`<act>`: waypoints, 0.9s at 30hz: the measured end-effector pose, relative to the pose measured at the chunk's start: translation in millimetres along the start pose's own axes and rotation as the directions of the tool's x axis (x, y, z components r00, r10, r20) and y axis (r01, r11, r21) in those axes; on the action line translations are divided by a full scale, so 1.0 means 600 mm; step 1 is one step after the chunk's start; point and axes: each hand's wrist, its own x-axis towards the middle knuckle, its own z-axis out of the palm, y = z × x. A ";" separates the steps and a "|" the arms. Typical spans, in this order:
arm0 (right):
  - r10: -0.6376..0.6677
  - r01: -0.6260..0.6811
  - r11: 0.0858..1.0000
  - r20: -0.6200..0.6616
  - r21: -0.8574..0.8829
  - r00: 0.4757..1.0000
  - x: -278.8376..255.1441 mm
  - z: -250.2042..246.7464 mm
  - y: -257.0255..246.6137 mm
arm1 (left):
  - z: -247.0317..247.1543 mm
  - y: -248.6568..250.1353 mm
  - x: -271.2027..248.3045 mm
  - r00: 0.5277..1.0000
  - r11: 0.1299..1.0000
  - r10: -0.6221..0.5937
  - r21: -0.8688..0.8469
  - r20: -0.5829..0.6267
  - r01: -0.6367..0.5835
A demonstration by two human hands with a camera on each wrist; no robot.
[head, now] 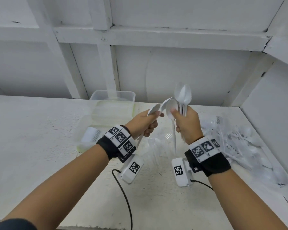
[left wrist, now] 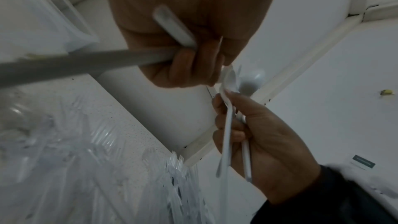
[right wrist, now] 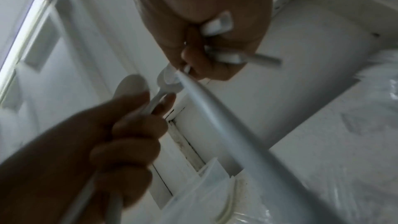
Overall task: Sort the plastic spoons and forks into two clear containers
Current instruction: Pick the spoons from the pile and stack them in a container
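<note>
Both hands are raised over the white table (head: 40,138), close together. My left hand (head: 154,120) grips two white plastic spoons (head: 155,109) by the handles, bowls pointing up and right; their handles (left wrist: 172,23) cross the palm in the left wrist view. My right hand (head: 178,118) grips a bundle of several white spoons (head: 183,95) upright, with one spoon (head: 172,108) under the thumb and its handle hanging down. The spoon bowls of the two hands nearly touch. A clear container (head: 112,97) stands at the back, and a second clear container (head: 133,112) with a greenish rim lies in front of it.
A loose pile of white plastic spoons and forks (head: 239,143) fills the table's right side against the wall. Clear forks (left wrist: 174,163) lie below the hands. A ribbed white object (head: 91,136) sits left of the hands. Wrist camera cables (head: 123,193) trail toward the front edge.
</note>
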 end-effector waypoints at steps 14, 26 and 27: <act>0.103 -0.122 0.947 0.081 0.297 0.991 -0.013 0.014 -0.012 | -0.008 -0.024 -0.040 0.999 0.991 -0.016 -0.132 0.027 0.020; -0.140 0.141 0.990 0.034 -0.015 0.989 -0.065 0.060 -0.007 | 0.031 -0.016 -0.048 1.000 0.969 -0.016 -0.247 -0.001 0.015; -0.147 0.149 0.988 0.026 -0.052 0.989 -0.066 0.061 -0.006 | 0.031 -0.018 -0.049 0.999 0.970 -0.035 -0.242 -0.014 0.030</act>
